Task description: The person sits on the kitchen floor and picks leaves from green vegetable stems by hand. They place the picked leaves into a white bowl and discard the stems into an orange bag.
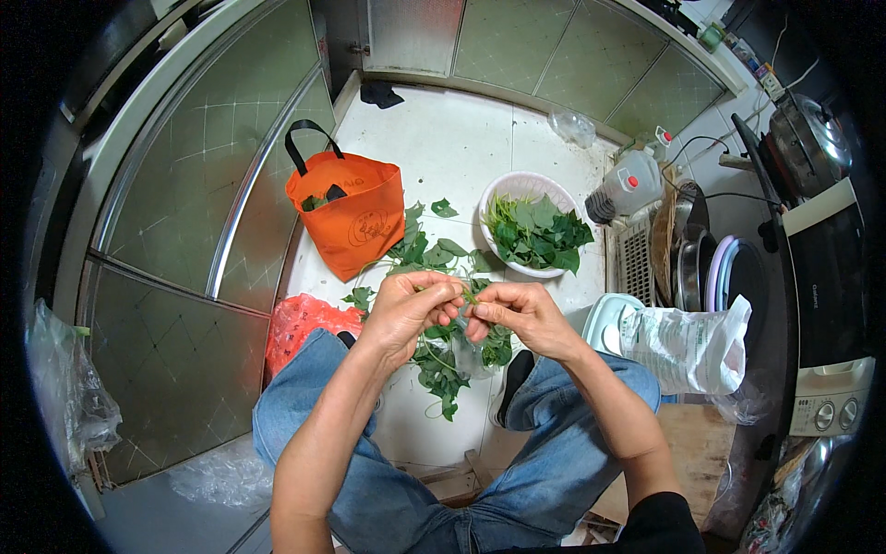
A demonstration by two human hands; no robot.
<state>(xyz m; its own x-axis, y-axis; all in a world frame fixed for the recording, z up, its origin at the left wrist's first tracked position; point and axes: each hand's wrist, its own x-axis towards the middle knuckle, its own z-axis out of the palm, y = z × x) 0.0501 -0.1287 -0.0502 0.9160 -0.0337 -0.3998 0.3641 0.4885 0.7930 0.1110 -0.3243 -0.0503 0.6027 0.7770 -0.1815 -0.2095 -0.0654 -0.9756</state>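
Observation:
Both hands meet above a heap of leafy green vines point(443, 374) on the floor, between my knees. Pinched between the fingertips of my left hand point(419, 305) and my right hand point(519, 315) is a thin green stem point(468, 296). The fingers hide part of it. Beyond my right hand stands a pale plastic basket point(493, 181) with picked leaves and stems point(536, 232) in it. An orange cloth bag point(360, 215) with black handles is upright on the far left, some leaves showing in its mouth. A clear plastic bag point(469, 353) lies among the vines.
A red plastic bag point(308, 329) lies by my left knee. At right are a white sack point(682, 346), plastic jugs point(633, 179), upright pans and basins point(692, 266), and a microwave oven point(830, 291). Glass-fronted cabinets point(263, 138) border the left. A loose leaf point(444, 208) lies on the tiles.

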